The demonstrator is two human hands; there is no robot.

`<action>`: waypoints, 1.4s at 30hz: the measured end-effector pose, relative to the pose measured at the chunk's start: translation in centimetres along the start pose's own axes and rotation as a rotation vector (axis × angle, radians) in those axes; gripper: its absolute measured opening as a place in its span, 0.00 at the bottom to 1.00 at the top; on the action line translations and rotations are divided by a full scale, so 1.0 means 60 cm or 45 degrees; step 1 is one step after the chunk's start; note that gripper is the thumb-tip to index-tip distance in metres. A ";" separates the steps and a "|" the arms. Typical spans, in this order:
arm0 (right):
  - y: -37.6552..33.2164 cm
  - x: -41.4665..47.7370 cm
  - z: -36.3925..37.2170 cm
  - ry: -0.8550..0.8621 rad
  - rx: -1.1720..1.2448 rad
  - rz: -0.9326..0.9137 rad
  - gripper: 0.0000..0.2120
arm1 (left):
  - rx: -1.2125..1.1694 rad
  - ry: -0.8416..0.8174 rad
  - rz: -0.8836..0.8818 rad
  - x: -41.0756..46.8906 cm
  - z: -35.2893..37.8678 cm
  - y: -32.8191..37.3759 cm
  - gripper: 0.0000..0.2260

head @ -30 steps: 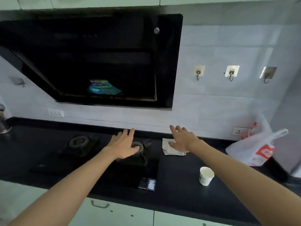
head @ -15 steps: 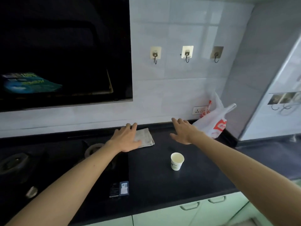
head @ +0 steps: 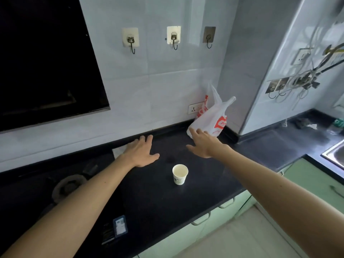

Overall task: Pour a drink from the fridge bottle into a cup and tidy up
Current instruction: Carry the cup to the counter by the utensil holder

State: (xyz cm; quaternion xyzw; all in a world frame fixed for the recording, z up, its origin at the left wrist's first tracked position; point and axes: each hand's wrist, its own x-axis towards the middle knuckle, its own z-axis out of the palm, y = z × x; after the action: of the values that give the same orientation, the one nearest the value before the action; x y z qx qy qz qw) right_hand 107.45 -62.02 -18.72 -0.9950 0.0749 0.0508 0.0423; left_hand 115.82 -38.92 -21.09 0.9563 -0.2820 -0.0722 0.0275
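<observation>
The view has swung right, off the stove; both hands, left hand (head: pixel 138 152) and right hand (head: pixel 203 144), hover released, grasping nothing, beyond the cup (head: pixel 180 174) on the desk (head: pixel 152 198). No bottle shows, so fetching it is probably next.

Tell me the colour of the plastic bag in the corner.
White with red-orange print, seen in the head view: the bag.

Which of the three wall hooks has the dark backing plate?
The right hook, nearest the corner. Its plate is dark; the left hook and middle hook have pale plates.
</observation>
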 end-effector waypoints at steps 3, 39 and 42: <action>0.034 0.004 0.023 -0.036 0.039 0.052 0.33 | 0.020 -0.033 0.066 0.028 0.030 0.023 0.36; 0.127 0.111 0.404 -0.173 0.792 -0.448 0.42 | -0.454 -0.236 -0.401 0.081 0.336 0.108 0.35; 0.120 0.113 0.417 -0.146 0.882 -0.388 0.41 | -0.508 -0.213 -0.418 0.081 0.339 0.111 0.34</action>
State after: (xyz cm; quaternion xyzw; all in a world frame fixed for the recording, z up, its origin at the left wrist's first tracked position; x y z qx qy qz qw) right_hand 110.63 -67.79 -44.80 -0.9170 -0.0635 0.0710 0.3874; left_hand 113.19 -47.39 -41.19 0.9556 -0.1045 -0.2087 0.1799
